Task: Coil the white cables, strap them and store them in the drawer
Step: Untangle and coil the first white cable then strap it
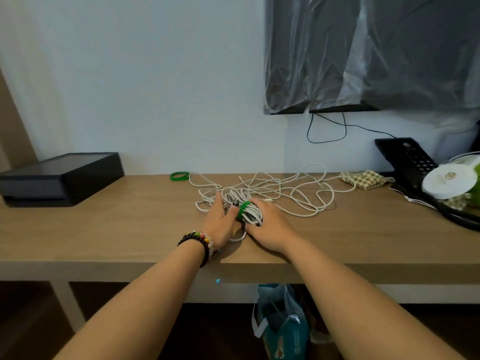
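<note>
A coiled white cable bundle [250, 215] is being pinned by the gripping right hand [270, 229] while a green strap [242, 208] is being cinched by the pinching left hand [220, 222]; loose cable [298, 193] at two o'clock should be kept out.

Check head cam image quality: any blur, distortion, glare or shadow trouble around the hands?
Head view: wide-angle bend bows the wooden table edge; soft overall, finest detail smeared at the coiled white cable bundle with its green strap; left hand and right hand cast only faint shadows; glare streaks on the clear plastic sheet over the dark screen; under-table area dark.
</note>
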Demonstrator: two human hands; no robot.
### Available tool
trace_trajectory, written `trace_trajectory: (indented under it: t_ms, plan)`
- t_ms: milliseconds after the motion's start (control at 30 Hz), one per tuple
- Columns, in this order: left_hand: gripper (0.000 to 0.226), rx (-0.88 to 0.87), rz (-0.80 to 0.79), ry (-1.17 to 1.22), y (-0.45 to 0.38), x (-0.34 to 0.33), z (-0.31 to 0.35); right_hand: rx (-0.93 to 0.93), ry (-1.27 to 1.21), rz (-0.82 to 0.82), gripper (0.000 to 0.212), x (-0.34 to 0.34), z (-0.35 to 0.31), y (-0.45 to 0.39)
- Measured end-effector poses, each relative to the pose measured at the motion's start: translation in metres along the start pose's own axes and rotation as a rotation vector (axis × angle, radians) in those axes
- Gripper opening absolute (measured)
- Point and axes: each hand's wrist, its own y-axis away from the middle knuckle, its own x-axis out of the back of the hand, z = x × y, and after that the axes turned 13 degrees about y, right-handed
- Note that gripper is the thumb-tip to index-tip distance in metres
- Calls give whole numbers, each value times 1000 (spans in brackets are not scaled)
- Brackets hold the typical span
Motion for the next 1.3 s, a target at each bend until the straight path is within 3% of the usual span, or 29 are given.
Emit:
trace_trajectory:
  t_ms: [200, 400, 567, 767, 1200, 1300]
  plan:
    - [79, -96, -143, -227, -18, 3, 16, 70, 98, -7, 69, 1, 32, -43]
    - [103, -118, -167, -339, -68, 3, 0, 162, 83, 23, 71, -10, 60, -102]
    - [81, -163, -131, -449, -70, -3, -3, 214, 77, 77, 67, -21, 70, -134]
    - [79, -188, -124, -437, -68, -2, -3, 219, 167, 136, 65, -21, 66, -121]
    - [88, 1, -189, -414, -75, 2, 14, 69, 117, 38, 55, -14, 45, -113]
    - [81, 39, -213, -454, -77, 2, 12, 12, 160, -74, 60, -11, 46, -119]
